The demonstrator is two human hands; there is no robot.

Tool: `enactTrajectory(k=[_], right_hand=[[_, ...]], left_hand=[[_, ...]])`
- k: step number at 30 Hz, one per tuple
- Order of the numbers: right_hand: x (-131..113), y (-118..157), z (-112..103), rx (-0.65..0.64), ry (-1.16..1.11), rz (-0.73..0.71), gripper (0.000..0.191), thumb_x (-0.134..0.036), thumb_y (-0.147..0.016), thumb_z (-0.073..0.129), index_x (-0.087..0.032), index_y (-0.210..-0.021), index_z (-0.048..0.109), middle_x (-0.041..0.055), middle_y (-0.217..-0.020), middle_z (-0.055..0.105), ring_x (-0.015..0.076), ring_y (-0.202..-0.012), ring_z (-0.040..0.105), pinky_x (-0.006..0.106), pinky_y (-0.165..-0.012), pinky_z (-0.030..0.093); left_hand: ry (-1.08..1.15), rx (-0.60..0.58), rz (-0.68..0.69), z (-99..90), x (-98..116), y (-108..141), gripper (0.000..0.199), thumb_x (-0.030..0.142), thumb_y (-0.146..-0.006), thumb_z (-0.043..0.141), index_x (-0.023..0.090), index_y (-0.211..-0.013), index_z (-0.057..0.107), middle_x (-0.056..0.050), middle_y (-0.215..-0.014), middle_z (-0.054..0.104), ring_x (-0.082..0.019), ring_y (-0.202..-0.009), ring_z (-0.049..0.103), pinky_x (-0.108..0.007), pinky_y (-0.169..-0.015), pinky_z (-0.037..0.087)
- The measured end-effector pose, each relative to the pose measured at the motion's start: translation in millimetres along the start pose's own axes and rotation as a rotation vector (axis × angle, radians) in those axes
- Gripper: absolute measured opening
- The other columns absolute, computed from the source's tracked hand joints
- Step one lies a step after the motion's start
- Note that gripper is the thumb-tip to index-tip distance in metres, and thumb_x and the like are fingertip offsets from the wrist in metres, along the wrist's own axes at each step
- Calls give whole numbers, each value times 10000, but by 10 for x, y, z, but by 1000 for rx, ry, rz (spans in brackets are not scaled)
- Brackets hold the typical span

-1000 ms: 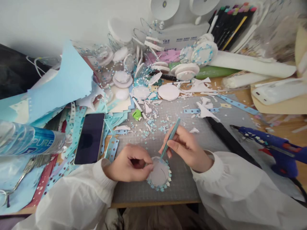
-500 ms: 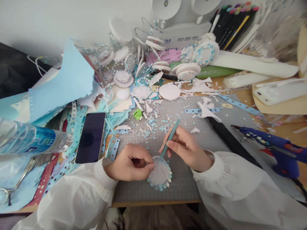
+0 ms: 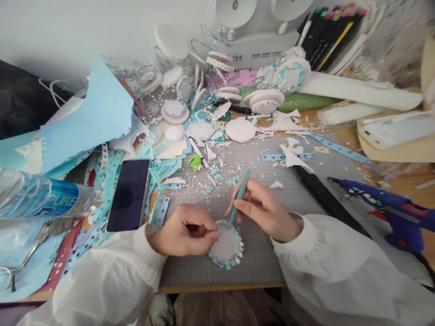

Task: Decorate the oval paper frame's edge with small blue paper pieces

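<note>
Thumb and fingertips of my left hand pinch the left edge of a round white disc rimmed with small blue and white star pieces. Teal tweezers are held in my right hand, slanting down so that their tips reach the upper rim of the disc. Whether the tips hold a piece is too small to tell. The disc is over the grey cutting mat near its front edge. Tiny blue and white pieces lie scattered beyond my hands.
A phone and a water bottle lie on the left among punched paper strips. At the right are a black tool and a blue glue gun. White discs and paper scraps crowd the back.
The tweezers in my right hand have turned slightly, their upper end shifting left and becoming more upright. My left hand and the disc look almost the same.
</note>
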State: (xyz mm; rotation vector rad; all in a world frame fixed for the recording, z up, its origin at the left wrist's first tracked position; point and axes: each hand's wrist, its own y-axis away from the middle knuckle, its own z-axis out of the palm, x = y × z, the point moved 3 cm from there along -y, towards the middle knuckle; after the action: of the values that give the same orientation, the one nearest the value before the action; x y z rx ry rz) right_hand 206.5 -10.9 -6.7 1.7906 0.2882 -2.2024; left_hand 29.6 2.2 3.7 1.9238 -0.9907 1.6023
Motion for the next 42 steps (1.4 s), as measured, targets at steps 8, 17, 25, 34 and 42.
enactTrajectory(k=[8,17,25,34,42], right_hand=[[-89,-33,-258,434,90,-286,112,-312,-858,688,-230,-908,631,25,-866,666,159,-811,636,279,-689,532],[-94,-20,-234,393,409,-306,99,-241,-801,735,-216,-817,641,46,-857,699,200,-852,676,346,-801,547],[-78,-18,-192,287,638,-327,93,-261,-823,700,-222,-756,650,59,-789,722,229,-774,681,377,-722,537],[-105,-8,-283,424,276,-253,124,-279,-767,773,-228,-745,662,29,-770,706,196,-758,684,319,-700,543],[10,-20,-237,398,63,-134,199,-360,-730,806,-237,-746,651,20,-770,713,190,-750,680,319,-694,544]], left_hand=[[2,-24,-44,12,-19,3,196,186,-806,624,125,-620,637,28,-464,457,-61,-425,347,-211,-422,285],[370,238,-258,-95,-114,21,510,455,-898,504,146,-494,547,11,-458,415,-88,-456,339,-257,-467,245],[864,457,-272,-181,-158,-50,472,425,-859,444,174,-459,449,58,-404,160,-92,-405,223,-266,-474,221],[792,483,-267,-154,-163,-40,314,366,-845,551,144,-624,577,79,-447,209,-75,-442,183,-242,-480,195],[285,339,-313,-51,-144,-4,277,373,-820,669,133,-958,670,53,-561,400,-75,-498,316,-215,-461,224]])
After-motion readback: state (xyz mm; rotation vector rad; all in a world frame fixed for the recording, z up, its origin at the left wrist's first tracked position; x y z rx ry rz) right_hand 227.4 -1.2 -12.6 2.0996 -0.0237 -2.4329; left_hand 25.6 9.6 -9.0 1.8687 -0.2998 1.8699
